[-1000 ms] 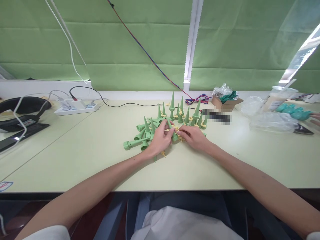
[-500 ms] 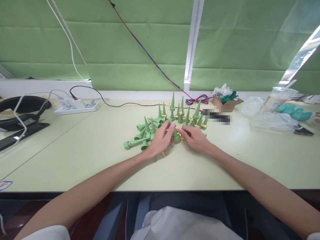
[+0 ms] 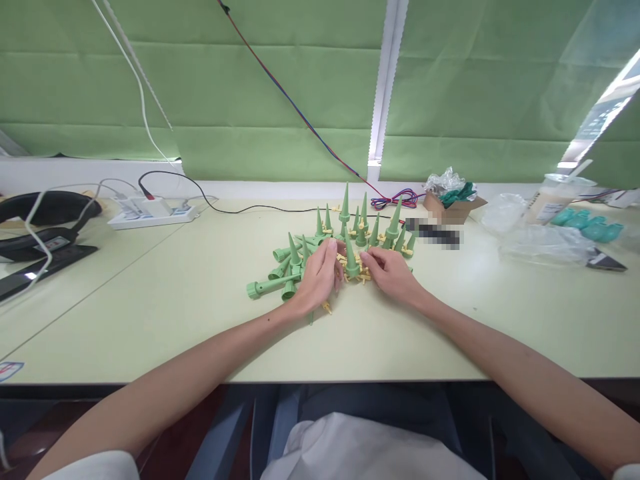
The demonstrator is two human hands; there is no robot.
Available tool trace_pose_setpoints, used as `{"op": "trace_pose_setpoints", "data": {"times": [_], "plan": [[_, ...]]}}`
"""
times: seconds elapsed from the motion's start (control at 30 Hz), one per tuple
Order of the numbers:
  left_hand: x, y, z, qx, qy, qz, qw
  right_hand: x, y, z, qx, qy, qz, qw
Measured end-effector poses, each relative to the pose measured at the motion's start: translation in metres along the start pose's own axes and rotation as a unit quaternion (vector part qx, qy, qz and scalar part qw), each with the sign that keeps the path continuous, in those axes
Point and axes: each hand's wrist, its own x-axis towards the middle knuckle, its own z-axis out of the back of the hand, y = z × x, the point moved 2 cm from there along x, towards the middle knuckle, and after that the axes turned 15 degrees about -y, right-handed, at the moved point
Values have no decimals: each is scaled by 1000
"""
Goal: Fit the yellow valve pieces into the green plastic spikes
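A heap of green plastic cones (image 3: 345, 233) lies mid-table, some upright, some on their sides, with small yellow pieces (image 3: 356, 275) scattered among them. One green cone (image 3: 351, 257) stands upright between my hands. My left hand (image 3: 316, 279) is curled, its fingertips against that cone's left side. My right hand (image 3: 394, 273) is curled too. Its fingertips are pinched at the cone's base among the yellow pieces, and what they grip is hidden. A long-stemmed green cone (image 3: 267, 287) lies on its side left of my left hand.
A white power strip (image 3: 150, 215) with cables and a black headset (image 3: 47, 223) sit at the left. At the right are a cardboard box (image 3: 453, 205), clear plastic bags (image 3: 547, 243), a lidded cup (image 3: 556, 197) and teal parts (image 3: 595, 228). A red-blue wire (image 3: 395, 198) runs behind the heap.
The cone between my hands has gone from tilted to upright. Both hands have stayed close together at the heap, with only the fingers shifting.
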Motion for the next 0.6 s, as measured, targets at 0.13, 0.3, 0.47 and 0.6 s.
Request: {"op": "trace_pose_setpoints", "data": {"times": [0.13, 0.3, 0.47, 0.6], "plan": [[2, -1, 1, 19, -18, -10, 1000, 0, -3, 2, 28, -30, -34, 999], [2, -1, 0, 34, 16, -24, 999, -1, -2, 4, 74, -43, -56, 995], [2, 1, -1, 59, 34, -13, 998, -2, 0, 5, 108, -50, -58, 991], [1, 0, -1, 83, 54, -2, 995, -2, 0, 4, 132, -45, -50, 989]]}}
